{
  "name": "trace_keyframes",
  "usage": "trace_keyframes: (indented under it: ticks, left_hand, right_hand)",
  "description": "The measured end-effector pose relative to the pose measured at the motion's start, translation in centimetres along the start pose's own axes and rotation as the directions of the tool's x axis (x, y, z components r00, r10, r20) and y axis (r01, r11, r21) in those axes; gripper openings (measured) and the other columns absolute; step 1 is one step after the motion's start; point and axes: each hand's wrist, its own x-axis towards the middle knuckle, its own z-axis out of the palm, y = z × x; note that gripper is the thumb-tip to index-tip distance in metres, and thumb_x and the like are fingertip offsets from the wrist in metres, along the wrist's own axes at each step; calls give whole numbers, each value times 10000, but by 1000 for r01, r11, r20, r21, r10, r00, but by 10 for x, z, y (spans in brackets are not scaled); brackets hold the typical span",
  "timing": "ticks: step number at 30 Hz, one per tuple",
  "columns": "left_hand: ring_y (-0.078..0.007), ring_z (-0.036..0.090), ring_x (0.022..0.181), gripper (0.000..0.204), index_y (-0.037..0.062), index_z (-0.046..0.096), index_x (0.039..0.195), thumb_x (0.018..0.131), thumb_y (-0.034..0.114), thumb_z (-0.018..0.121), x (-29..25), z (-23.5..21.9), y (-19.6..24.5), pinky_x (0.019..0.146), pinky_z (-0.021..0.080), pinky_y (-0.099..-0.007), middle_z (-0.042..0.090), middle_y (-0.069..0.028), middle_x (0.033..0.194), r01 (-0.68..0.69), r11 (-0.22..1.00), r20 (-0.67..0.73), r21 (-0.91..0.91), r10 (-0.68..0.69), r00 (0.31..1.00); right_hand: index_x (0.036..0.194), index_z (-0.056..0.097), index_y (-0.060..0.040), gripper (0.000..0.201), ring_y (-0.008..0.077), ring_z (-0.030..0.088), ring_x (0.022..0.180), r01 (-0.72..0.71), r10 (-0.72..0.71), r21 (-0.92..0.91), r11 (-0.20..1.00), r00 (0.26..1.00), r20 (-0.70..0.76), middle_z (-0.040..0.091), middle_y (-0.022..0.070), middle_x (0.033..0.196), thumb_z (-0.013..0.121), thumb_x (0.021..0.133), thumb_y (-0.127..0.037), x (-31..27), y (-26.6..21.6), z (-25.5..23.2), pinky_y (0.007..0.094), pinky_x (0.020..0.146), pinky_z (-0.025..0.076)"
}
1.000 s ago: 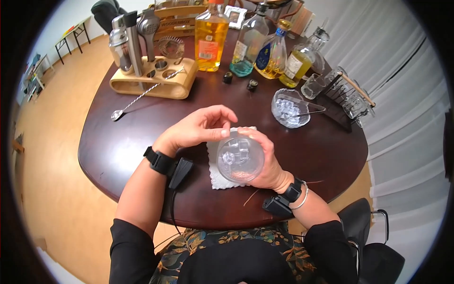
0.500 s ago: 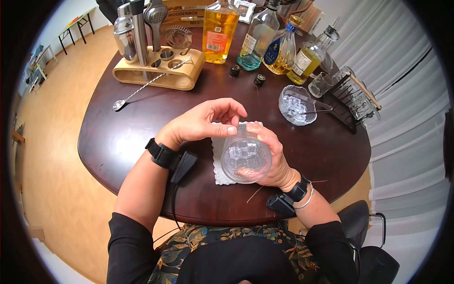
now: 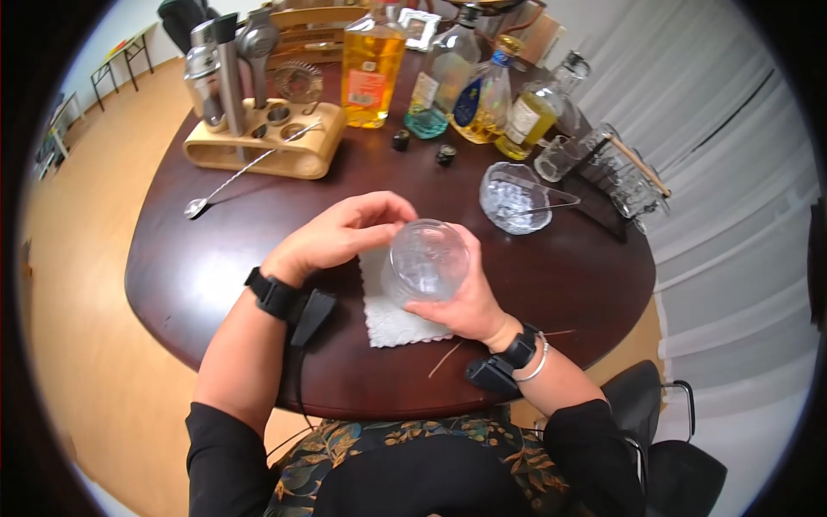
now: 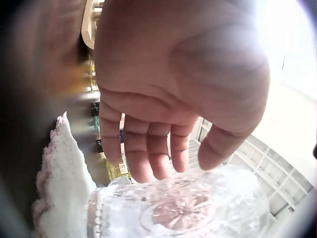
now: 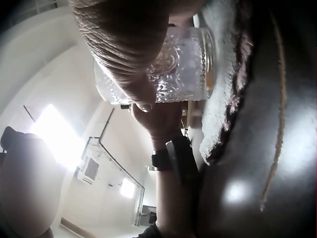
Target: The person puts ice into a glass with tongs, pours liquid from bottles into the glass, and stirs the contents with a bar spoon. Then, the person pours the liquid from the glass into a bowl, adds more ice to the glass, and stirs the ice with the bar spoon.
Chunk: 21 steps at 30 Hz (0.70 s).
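A clear glass with an embossed pattern is above a white scalloped cloth in the head view. My right hand grips it from the right, thumb on the near side. Pale ice shows blurred inside. Beside the rim, my left hand hovers with fingers loosely bent. In the left wrist view, that hand's relaxed fingers reach down to the patterned glass wall without wrapping round it. The right wrist view shows the glass on its side in the picture, its base by the cloth.
Beyond the hands stands a glass bowl of ice with tongs across it. Several bottles line the back. A wooden bar-tool stand with a long twisted spoon is at left. A rack of glasses is at right.
The glass has tipped in my right hand: its mouth leaned toward me half a second ago and now faces up and away. My left hand stays beside it. The head view shifts slightly.
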Motion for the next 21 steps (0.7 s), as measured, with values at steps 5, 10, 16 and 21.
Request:
trace_keyframes:
  ticks: [5, 10, 16, 21]
  left_hand:
    - [-90, 533, 1022, 285, 18, 525, 1186, 905, 59, 533, 0, -4, -3, 931, 424, -262, 581, -9, 1086, 26, 999, 39, -26, -25, 999]
    - [-97, 551, 1033, 282, 17, 523, 1193, 917, 69, 554, 2, -7, -9, 945, 423, -263, 604, -16, 1102, 101, 992, 55, -73, -97, 994]
    - [-112, 566, 1023, 275, 26, 542, 1177, 926, 125, 594, 3, -11, -15, 935, 438, -276, 615, -17, 1092, 109, 990, 61, -89, -104, 993]
    - [-121, 574, 1010, 242, 35, 573, 1133, 928, 159, 606, 3, -9, -16, 927, 447, -282, 624, -22, 1080, 146, 984, 30, -106, -144, 989]
  right_hand:
    - [1470, 107, -63, 1119, 255, 326, 1346, -137, 156, -116, 984, 973, 172, 346, 158, 1421, 864, 648, -100, 6, -20, -21, 372, 1120, 256]
    - [1385, 359, 7, 777, 281, 402, 1315, -145, 170, -444, 884, 985, 16, 439, 188, 1389, 744, 725, -135, 30, -53, -121, 357, 1099, 307]
    - [1342, 448, -42, 667, 359, 431, 1268, -100, 184, -863, 495, 983, -9, 476, 182, 1355, 644, 708, -105, 46, 2, -211, 410, 1086, 326]
    - [1321, 493, -66, 650, 299, 423, 1270, -149, 331, -939, 310, 943, -41, 509, 154, 1304, 665, 698, -133, 58, 11, -202, 394, 1075, 288]
